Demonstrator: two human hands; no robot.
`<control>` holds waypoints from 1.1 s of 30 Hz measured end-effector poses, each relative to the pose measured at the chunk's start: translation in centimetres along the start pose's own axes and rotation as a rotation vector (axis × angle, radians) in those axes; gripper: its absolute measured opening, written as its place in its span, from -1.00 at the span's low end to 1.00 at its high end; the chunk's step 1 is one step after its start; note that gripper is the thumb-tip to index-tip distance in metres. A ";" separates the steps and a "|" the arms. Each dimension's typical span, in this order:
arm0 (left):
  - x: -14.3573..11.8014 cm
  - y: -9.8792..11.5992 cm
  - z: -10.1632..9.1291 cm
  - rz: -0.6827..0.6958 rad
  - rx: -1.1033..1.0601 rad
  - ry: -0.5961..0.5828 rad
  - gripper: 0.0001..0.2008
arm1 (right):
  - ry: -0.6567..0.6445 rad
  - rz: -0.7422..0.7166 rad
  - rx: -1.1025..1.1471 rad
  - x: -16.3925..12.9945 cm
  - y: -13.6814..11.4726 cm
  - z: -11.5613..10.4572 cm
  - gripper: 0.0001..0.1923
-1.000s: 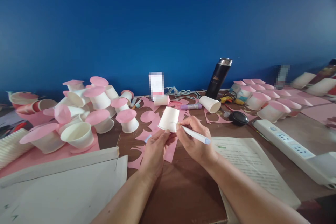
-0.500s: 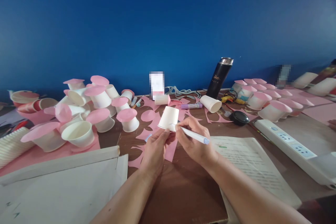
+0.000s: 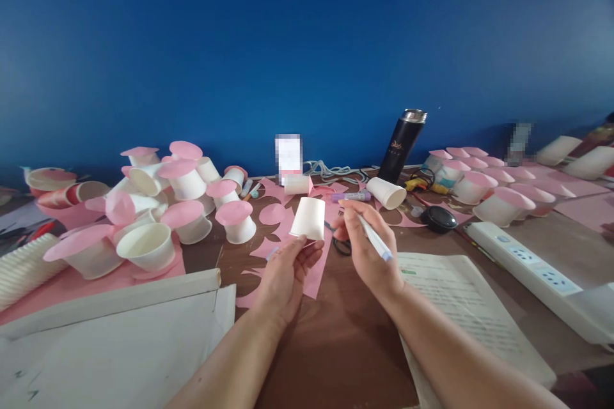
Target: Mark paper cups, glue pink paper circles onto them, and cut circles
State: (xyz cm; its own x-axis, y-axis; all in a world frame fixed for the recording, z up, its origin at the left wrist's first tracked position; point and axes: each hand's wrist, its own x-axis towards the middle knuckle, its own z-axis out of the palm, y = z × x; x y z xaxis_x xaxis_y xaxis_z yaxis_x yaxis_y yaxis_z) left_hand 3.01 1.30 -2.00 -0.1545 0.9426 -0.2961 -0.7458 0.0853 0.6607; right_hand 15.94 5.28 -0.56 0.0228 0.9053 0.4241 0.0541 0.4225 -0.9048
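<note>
While the left hand (image 3: 283, 271) pinches an upturned white paper cup (image 3: 308, 218) by its rim, the right hand (image 3: 367, 249) grips a white pen (image 3: 375, 238).
Cup held above pink paper offcuts (image 3: 311, 268), its side turned to the pen hand; pen lifted just beside it, not touching; scissors (image 3: 339, 243) lie on the table between.

Pen (image 3: 375, 238): tip hidden behind right hand (image 3: 367, 249); only rear barrel visible.
Scissors (image 3: 338, 242): partly covered by right hand; blades not discernible.
Paper cup (image 3: 307, 218): rim hidden by left hand (image 3: 285, 271) fingertips; any marking on wall too small to tell.
Card (image 3: 288, 153) at wall: blurred, content unreadable.
Open book (image 3: 460, 307): print too small to read; lower corner under right forearm.
Power strip (image 3: 542, 281): cut off at right edge.
</note>
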 end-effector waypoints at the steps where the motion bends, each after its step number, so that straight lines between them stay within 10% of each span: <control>1: -0.1 0.1 0.1 -0.015 -0.010 0.002 -0.89 | 0.030 0.067 0.076 0.3 0.3 0.0 -0.72; 7: -0.3 0.6 0.2 -0.130 -0.091 0.008 -0.90 | -0.046 0.495 0.420 1.2 2.3 0.5 -0.51; 17: -0.8 -0.2 0.0 -0.107 -0.072 -0.125 -0.83 | -0.106 0.448 0.407 0.5 2.9 1.4 -0.52; 24: -0.1 -0.2 -0.1 -0.042 -0.092 -0.006 -0.88 | -0.056 0.287 0.176 0.8 2.8 0.9 -0.46; 29: 0.4 -0.1 -0.4 0.002 -0.054 0.035 -0.87 | 0.125 -0.098 -0.054 0.6 1.1 -0.3 -0.61; 33: 0.4 -0.4 -0.5 0.038 -0.019 -0.002 -0.83 | -0.064 -0.335 -0.260 -0.5 -0.3 -0.7 -0.79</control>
State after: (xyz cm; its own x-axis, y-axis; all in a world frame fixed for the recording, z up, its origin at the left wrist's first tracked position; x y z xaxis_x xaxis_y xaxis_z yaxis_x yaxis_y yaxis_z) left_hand 2.90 1.51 -2.68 -0.1816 0.9456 -0.2701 -0.7517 0.0436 0.6581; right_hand 16.57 4.69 -0.50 -0.1004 0.7246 0.6819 0.2976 0.6758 -0.6743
